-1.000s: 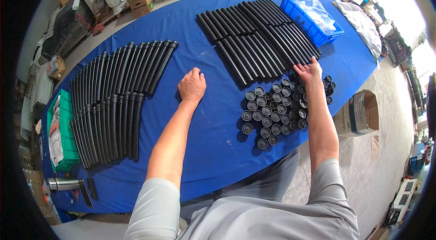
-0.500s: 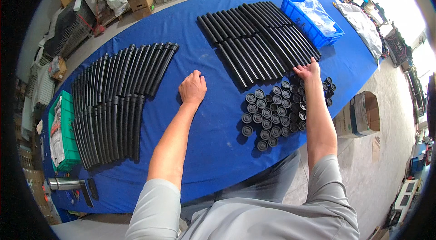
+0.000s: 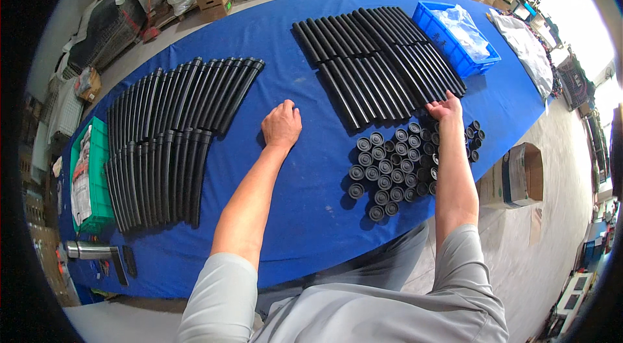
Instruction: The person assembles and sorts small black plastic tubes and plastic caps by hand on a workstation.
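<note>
My left hand [image 3: 282, 125] rests on the blue cloth with its fingers curled in, and no object shows in it. It lies between two groups of black tubes. My right hand [image 3: 445, 108] has its fingers apart and partly turned up, at the near ends of the right-hand black tubes [image 3: 370, 83]; whether it touches them I cannot tell. These tubes lie side by side in two rows. Just below and beside my right wrist spread many round black caps [image 3: 385, 182], some hidden by my forearm. On the left, more black tubes [image 3: 156, 177], with collared far ends, lie in two rows.
A blue crate [image 3: 462, 69] holding clear plastic bags stands at the far right of the blue-covered table [image 3: 305, 213]. A green crate [image 3: 98, 177] sits at the left edge, near a metal flask [image 3: 87, 250]. An open cardboard box [image 3: 519, 174] is on the floor to the right.
The whole view has shifted slightly. Both hands keep nearly the same places beside the tubes, with the left still curled and the right still apart-fingered.
</note>
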Demonstrator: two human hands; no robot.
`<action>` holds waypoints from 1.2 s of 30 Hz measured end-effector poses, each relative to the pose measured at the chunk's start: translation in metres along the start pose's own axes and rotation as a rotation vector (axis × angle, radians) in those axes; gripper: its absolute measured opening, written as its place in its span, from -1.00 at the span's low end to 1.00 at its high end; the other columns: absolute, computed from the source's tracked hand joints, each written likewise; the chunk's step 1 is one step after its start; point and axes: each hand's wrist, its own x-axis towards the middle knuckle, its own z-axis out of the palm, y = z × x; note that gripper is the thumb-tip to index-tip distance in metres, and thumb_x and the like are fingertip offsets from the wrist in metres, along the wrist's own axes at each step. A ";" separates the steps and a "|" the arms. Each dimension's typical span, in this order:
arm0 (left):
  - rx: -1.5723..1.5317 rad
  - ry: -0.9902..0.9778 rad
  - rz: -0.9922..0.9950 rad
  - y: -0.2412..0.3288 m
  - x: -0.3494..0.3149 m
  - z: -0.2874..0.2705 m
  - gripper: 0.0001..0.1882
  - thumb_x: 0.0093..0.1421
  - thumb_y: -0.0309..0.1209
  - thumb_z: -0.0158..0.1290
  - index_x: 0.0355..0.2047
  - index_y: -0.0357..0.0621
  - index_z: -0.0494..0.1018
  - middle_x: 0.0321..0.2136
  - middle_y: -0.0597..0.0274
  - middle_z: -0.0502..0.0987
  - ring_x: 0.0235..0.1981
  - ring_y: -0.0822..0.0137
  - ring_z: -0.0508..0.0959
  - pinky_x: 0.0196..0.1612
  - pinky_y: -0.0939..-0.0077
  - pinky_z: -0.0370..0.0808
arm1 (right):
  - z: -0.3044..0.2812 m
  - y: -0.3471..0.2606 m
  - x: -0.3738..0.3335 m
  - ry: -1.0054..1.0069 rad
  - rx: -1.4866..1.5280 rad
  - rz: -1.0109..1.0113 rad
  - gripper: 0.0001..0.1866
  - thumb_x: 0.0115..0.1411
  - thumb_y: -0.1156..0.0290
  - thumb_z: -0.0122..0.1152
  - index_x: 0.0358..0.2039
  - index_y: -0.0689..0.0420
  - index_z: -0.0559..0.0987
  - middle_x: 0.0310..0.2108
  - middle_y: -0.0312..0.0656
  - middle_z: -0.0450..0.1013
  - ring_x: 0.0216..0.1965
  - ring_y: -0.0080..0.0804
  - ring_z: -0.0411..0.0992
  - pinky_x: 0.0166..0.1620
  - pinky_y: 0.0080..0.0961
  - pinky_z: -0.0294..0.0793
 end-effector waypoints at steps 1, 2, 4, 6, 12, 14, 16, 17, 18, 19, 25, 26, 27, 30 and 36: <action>-0.003 0.009 0.002 0.000 0.000 0.000 -0.79 0.25 -0.26 0.03 -0.21 -0.10 0.46 -0.29 0.06 0.62 -0.24 -0.04 0.61 -0.20 0.04 0.53 | 0.002 0.001 0.000 0.054 -0.065 -0.015 -0.35 0.42 0.14 -0.11 0.39 0.19 0.05 0.41 0.01 0.05 0.40 -0.09 0.08 0.41 0.05 -0.12; -0.006 0.019 0.004 -0.001 -0.001 -0.001 -0.79 0.24 -0.26 0.03 -0.21 -0.10 0.46 -0.30 0.06 0.62 -0.24 -0.04 0.61 -0.19 0.04 0.53 | 0.003 0.002 0.005 0.051 -0.069 -0.010 -0.35 0.42 0.14 -0.11 0.39 0.19 0.05 0.41 0.01 0.05 0.40 -0.09 0.08 0.41 0.05 -0.12; -0.007 0.009 0.004 0.002 0.001 0.004 -0.79 0.24 -0.27 0.03 -0.22 -0.11 0.46 -0.30 0.05 0.62 -0.24 -0.04 0.61 -0.19 0.04 0.53 | -0.004 -0.009 0.022 0.177 -0.082 -0.037 -0.35 0.42 0.16 -0.09 0.39 0.21 0.04 0.39 0.03 0.08 0.39 -0.07 0.08 0.41 0.03 -0.11; 0.004 0.006 -0.003 0.001 0.002 0.005 -0.79 0.24 -0.27 0.03 -0.22 -0.11 0.46 -0.30 0.05 0.62 -0.24 -0.04 0.61 -0.19 0.05 0.53 | -0.005 -0.006 0.031 0.219 -0.091 -0.067 -0.34 0.42 0.16 -0.08 0.38 0.21 0.04 0.36 0.04 0.11 0.37 -0.07 0.11 0.40 0.03 -0.09; -0.022 -0.019 -0.015 0.006 0.001 0.002 -0.80 0.24 -0.27 0.03 -0.24 -0.12 0.46 -0.28 0.05 0.61 -0.23 -0.03 0.61 -0.19 0.04 0.53 | -0.021 -0.010 0.038 0.076 -0.066 -0.097 -0.29 0.39 0.20 -0.01 0.40 0.22 -0.03 0.44 0.02 -0.07 0.42 -0.03 -0.07 0.35 0.25 -0.15; -0.026 -0.022 -0.029 0.004 0.000 0.000 -0.79 0.24 -0.27 0.03 -0.24 -0.12 0.46 -0.29 0.05 0.62 -0.23 -0.03 0.61 -0.18 0.05 0.53 | -0.013 -0.004 0.031 0.146 -0.081 -0.132 -0.35 0.40 0.19 -0.05 0.38 0.19 0.06 0.39 0.01 0.03 0.39 -0.02 0.01 0.34 0.24 -0.10; -0.021 -0.019 -0.030 0.003 0.000 -0.002 -0.79 0.24 -0.27 0.04 -0.23 -0.12 0.46 -0.28 0.05 0.62 -0.22 -0.03 0.61 -0.18 0.04 0.53 | -0.009 -0.005 0.033 0.161 -0.102 -0.133 -0.40 0.40 0.19 -0.04 0.35 0.17 0.13 0.35 0.00 0.08 0.32 -0.03 0.10 0.30 0.24 -0.03; -0.014 -0.019 -0.031 0.002 0.000 -0.002 -0.79 0.24 -0.27 0.04 -0.23 -0.12 0.46 -0.28 0.05 0.62 -0.22 -0.03 0.61 -0.17 0.04 0.53 | -0.007 -0.006 0.033 0.180 -0.121 -0.131 -0.44 0.39 0.20 -0.04 0.32 0.15 0.20 0.32 -0.01 0.14 0.26 -0.03 0.19 0.27 0.23 0.04; -0.017 -0.015 -0.032 0.002 0.000 -0.001 -0.79 0.24 -0.27 0.04 -0.23 -0.12 0.46 -0.28 0.05 0.62 -0.22 -0.03 0.61 -0.17 0.04 0.53 | -0.008 -0.008 0.036 0.176 -0.123 -0.135 -0.44 0.39 0.20 -0.04 0.32 0.15 0.20 0.32 -0.01 0.14 0.26 -0.03 0.19 0.27 0.23 0.04; -0.025 -0.019 -0.031 0.002 0.000 0.001 -0.79 0.24 -0.27 0.04 -0.23 -0.12 0.46 -0.28 0.05 0.62 -0.22 -0.03 0.61 -0.17 0.04 0.53 | -0.009 -0.009 0.039 0.214 -0.143 -0.195 -0.50 0.39 0.21 -0.03 0.26 0.14 0.28 0.28 -0.01 0.17 0.17 -0.04 0.26 0.23 0.23 0.10; -0.064 -0.019 -0.057 -0.001 0.000 0.002 -0.77 0.23 -0.26 0.05 -0.21 -0.12 0.47 -0.27 0.05 0.62 -0.21 -0.03 0.61 -0.15 0.03 0.52 | -0.007 -0.024 0.024 0.211 -0.139 -0.188 -0.71 0.41 0.20 -0.06 0.02 0.05 0.45 -0.06 0.02 0.51 -0.12 0.08 0.51 0.09 0.30 0.30; -0.077 -0.007 -0.062 -0.002 -0.001 0.001 -0.77 0.22 -0.25 0.06 -0.21 -0.12 0.48 -0.26 0.05 0.62 -0.20 -0.03 0.61 -0.15 0.03 0.52 | -0.009 -0.023 0.023 0.169 -0.178 -0.245 -0.68 0.44 0.19 -0.12 0.02 0.10 0.44 -0.02 0.07 0.51 -0.06 0.12 0.52 0.05 0.37 0.36; -0.080 -0.005 -0.069 0.001 0.000 0.000 -0.77 0.22 -0.25 0.06 -0.21 -0.12 0.48 -0.26 0.05 0.62 -0.20 -0.03 0.61 -0.15 0.03 0.52 | -0.006 -0.026 0.012 0.153 -0.122 -0.245 -0.67 0.45 0.20 -0.14 0.02 0.13 0.43 -0.02 0.08 0.51 -0.06 0.14 0.53 0.05 0.42 0.34; -0.113 -0.045 -0.090 0.009 0.002 -0.002 -0.80 0.23 -0.28 0.05 -0.23 -0.12 0.45 -0.27 0.05 0.62 -0.17 0.01 0.61 -0.11 0.05 0.52 | -0.009 -0.047 0.001 0.106 -0.042 -0.271 -0.66 0.46 0.23 -0.18 0.00 0.20 0.43 -0.01 0.09 0.51 -0.03 0.13 0.52 0.09 0.36 0.40; -0.162 0.010 -0.129 -0.007 0.002 0.006 -0.76 0.20 -0.24 0.09 -0.20 -0.09 0.50 -0.35 0.04 0.64 -0.27 -0.06 0.63 -0.20 0.03 0.54 | 0.000 -0.048 -0.065 -0.131 -0.328 -0.247 -0.66 0.45 0.24 -0.12 -0.05 0.25 0.48 -0.04 0.04 0.53 -0.04 -0.04 0.54 0.12 0.05 0.48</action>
